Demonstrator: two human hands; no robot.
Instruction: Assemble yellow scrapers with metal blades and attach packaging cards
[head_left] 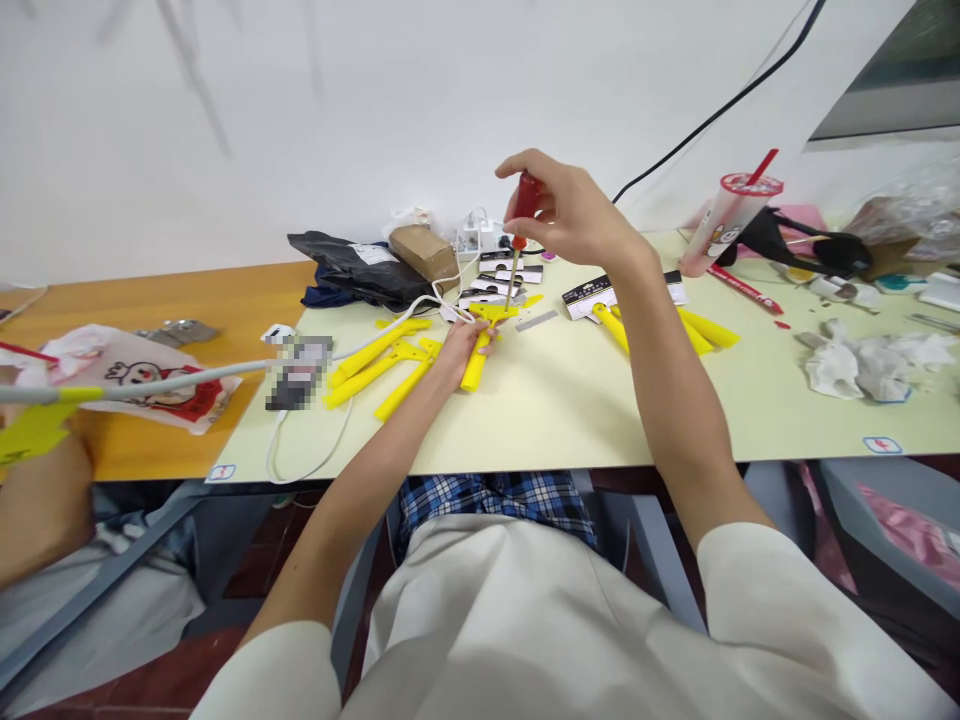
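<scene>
My left hand (454,352) is wrapped round the grip of a yellow T-shaped plastic scraper (475,366), its head pointing away from me. Above it, my right hand (574,210) grips the red handle of a screwdriver (527,198). The screwdriver stands almost upright, its tip down at the scraper's head; whether it sits in a screw is too small to tell. Several more yellow scrapers (367,372) lie left of my left hand. A flat grey metal strip (537,320) rests just right of the held one. Beyond my right forearm are further yellow scrapers (709,328), partly hidden by it.
Black-and-white packaging cards (589,298) lie near my right forearm. A black plastic bag (367,270) and a cardboard box (427,252) stand against the wall. A white cable (349,350) crosses the left side. Rightward are a drink cup (727,225), a red marker (746,290) and crumpled tissues (862,365).
</scene>
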